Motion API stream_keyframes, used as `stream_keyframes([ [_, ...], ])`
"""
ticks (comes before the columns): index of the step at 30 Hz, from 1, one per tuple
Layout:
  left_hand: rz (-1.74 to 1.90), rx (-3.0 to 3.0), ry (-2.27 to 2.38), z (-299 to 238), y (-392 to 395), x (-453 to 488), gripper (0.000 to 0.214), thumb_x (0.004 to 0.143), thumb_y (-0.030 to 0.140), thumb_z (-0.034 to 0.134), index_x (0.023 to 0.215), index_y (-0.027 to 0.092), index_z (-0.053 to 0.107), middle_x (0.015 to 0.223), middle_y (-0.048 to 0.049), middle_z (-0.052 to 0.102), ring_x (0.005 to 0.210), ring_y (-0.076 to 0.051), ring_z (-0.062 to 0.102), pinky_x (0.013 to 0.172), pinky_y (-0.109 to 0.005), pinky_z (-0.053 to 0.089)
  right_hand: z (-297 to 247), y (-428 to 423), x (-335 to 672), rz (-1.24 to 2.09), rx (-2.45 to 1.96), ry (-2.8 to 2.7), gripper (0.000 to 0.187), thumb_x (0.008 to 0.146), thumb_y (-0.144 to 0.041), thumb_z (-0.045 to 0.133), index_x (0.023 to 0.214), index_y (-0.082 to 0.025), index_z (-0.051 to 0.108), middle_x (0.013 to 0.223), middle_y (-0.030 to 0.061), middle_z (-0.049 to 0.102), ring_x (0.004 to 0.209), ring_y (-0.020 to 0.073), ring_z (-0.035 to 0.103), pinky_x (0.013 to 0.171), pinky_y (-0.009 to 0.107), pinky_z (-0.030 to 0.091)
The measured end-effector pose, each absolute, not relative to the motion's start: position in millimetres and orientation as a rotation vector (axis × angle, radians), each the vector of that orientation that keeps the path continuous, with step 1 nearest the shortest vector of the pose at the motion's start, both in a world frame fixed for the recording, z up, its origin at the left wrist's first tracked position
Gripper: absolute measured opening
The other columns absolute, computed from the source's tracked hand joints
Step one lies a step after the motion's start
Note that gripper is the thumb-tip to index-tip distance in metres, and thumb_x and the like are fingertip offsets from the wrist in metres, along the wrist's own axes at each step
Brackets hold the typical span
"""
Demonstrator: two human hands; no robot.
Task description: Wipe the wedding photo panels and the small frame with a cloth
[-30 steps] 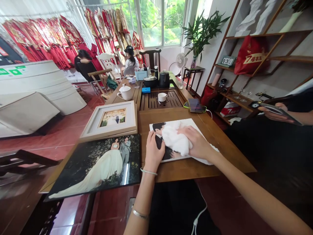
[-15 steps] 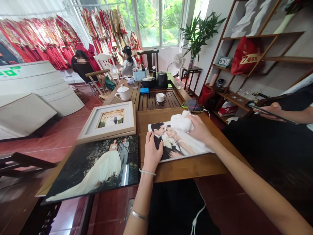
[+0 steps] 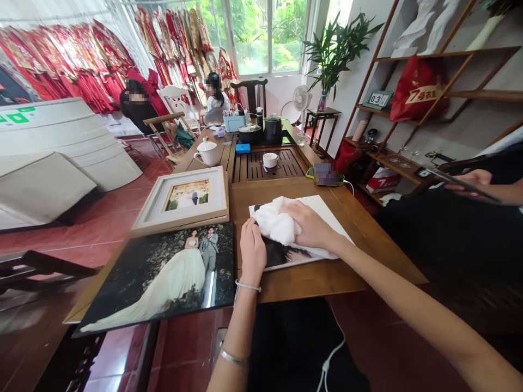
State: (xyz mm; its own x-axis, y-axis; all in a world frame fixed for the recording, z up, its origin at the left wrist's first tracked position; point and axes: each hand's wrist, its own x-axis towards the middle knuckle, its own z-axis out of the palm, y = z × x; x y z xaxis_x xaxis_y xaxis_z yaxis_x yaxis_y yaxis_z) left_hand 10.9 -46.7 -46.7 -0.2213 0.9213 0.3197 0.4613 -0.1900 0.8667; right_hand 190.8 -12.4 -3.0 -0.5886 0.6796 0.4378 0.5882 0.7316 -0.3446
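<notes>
A wedding photo panel (image 3: pixel 330 218) lies flat on the wooden table, partly covered. My right hand (image 3: pixel 314 226) presses a bunched white cloth (image 3: pixel 277 222) on its upper left part, with the fingers closed over the cloth. At the panel's left edge, my left hand (image 3: pixel 253 247) grips the side, its fingers together. To the left lies a larger glossy photo panel (image 3: pixel 163 277) of a couple before dark foliage. Behind that one rests a pale wooden picture frame (image 3: pixel 223 201) with a small photo inside.
Beyond the panels stand a lidded white cup (image 3: pixel 207 152), a slatted tea tray (image 3: pixel 255 171) with a small white cup (image 3: pixel 270 159), and a phone (image 3: pixel 327 175) on a cable. A person's hand (image 3: pixel 469 182) holds a device at right. Two people sit farther back.
My right hand has slid the white cloth left and toward me across the photo panel, now covering the pictured faces. My left hand stays at the left edge.
</notes>
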Motion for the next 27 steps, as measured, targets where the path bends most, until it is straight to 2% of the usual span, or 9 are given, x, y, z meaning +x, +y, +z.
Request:
stream_keyframes([
  [5, 1.425, 1.506, 1.663, -46, -48, 14, 0.042, 0.098, 0.031, 0.033, 0.126, 0.014, 0.058, 0.133, -0.0152, 0.06, 0.128, -0.023, 0.054, 0.114, -0.039, 0.036, 2, -8, 197, 0.109, -1.154, -2.376, 0.043, 0.067, -0.025, 0.067, 0.108, -0.019, 0.057, 0.116, 0.014, 0.062, 0.11, 0.0352, 0.049, 0.092, 0.053, 0.041],
  [10, 1.423, 1.408, 1.618, -41, -50, 17, 0.053, 0.1, 0.041, 0.03, 0.142, 0.012, 0.043, 0.149, -0.0164, 0.046, 0.141, -0.023, 0.041, 0.118, -0.038, 0.03, 10, 25, 165, 0.088, -1.153, -2.432, 0.054, 0.067, -0.034, 0.072, 0.116, -0.019, 0.056, 0.14, 0.0165, 0.05, 0.131, 0.0397, 0.036, 0.101, 0.061, 0.032],
  [15, 1.437, 1.364, 1.547, -39, -52, 18, 0.06, 0.1, 0.048, 0.026, 0.147, 0.011, 0.036, 0.156, -0.0164, 0.037, 0.146, -0.023, 0.031, 0.121, -0.039, 0.022, 10, 25, 152, 0.216, -1.039, -2.519, 0.053, 0.067, -0.036, 0.07, 0.115, -0.018, 0.06, 0.122, 0.0152, 0.062, 0.124, 0.0354, 0.049, 0.099, 0.052, 0.038],
  [19, 1.42, 1.351, 1.53, -40, -52, 19, 0.06, 0.1, 0.047, 0.024, 0.147, 0.012, 0.035, 0.155, -0.0161, 0.038, 0.145, -0.022, 0.033, 0.121, -0.038, 0.022, 6, -16, 170, 0.26, -0.988, -2.522, 0.056, 0.062, -0.027, 0.071, 0.116, -0.018, 0.061, 0.127, 0.0159, 0.06, 0.132, 0.0365, 0.043, 0.102, 0.053, 0.035],
  [23, 1.378, 1.418, 1.543, -41, -51, 18, 0.056, 0.101, 0.045, 0.024, 0.144, 0.013, 0.04, 0.149, -0.0169, 0.046, 0.142, -0.023, 0.039, 0.119, -0.041, 0.027, 4, -59, 198, 0.35, -0.894, -2.566, 0.065, 0.061, -0.021, 0.071, 0.124, -0.02, 0.057, 0.131, 0.0138, 0.06, 0.135, 0.0348, 0.041, 0.106, 0.055, 0.031],
  [27, 1.258, 1.647, 1.628, -44, -51, 17, 0.044, 0.096, 0.035, 0.042, 0.13, 0.011, 0.054, 0.148, -0.0203, 0.045, 0.143, -0.028, 0.037, 0.119, -0.045, 0.028, 2, -75, 225, 0.391, -0.89, -2.489, 0.062, 0.063, -0.022, 0.074, 0.123, -0.022, 0.058, 0.13, 0.0126, 0.061, 0.131, 0.0331, 0.047, 0.105, 0.052, 0.037],
])
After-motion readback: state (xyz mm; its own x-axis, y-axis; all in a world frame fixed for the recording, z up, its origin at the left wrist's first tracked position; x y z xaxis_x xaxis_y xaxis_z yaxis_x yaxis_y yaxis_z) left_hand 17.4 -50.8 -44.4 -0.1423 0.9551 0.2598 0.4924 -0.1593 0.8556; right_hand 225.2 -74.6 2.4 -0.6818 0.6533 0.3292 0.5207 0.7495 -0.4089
